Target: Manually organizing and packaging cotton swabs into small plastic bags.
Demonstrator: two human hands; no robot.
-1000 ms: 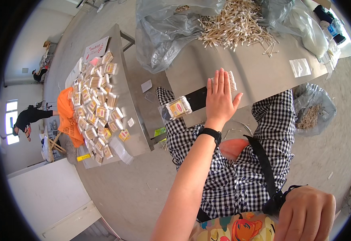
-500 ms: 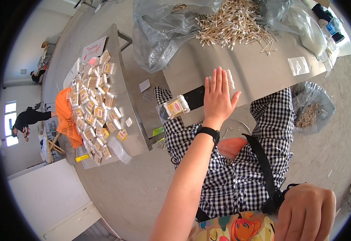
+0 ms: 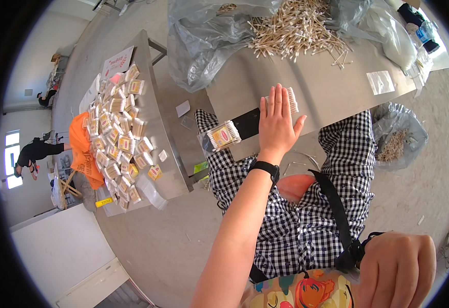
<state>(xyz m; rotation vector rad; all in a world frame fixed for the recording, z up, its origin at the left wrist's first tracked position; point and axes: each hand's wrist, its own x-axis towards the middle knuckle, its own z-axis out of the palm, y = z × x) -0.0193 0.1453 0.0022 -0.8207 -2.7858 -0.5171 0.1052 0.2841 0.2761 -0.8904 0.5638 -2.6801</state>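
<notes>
My left hand lies flat, palm down and fingers stretched, over a pack of cotton swabs on the metal table. Only the pack's right side and its white tips show past the fingers. Left of this hand, a clear bag of cotton swabs with a yellow label rests on a black strip at the table's edge. Close to my body at the lower right, my right hand is raised with its fingers curled and pressed together. Whatever may be inside it is hidden.
Loose cotton swabs are heaped at the far side by grey plastic bags. A flat clear bag lies at the right. The left table bears many packed swab bags. A bag with swabs stands on the floor.
My right hand has shifted slightly to the right. The left hand stays flat on the swab pack, and the whole view has moved a little.
</notes>
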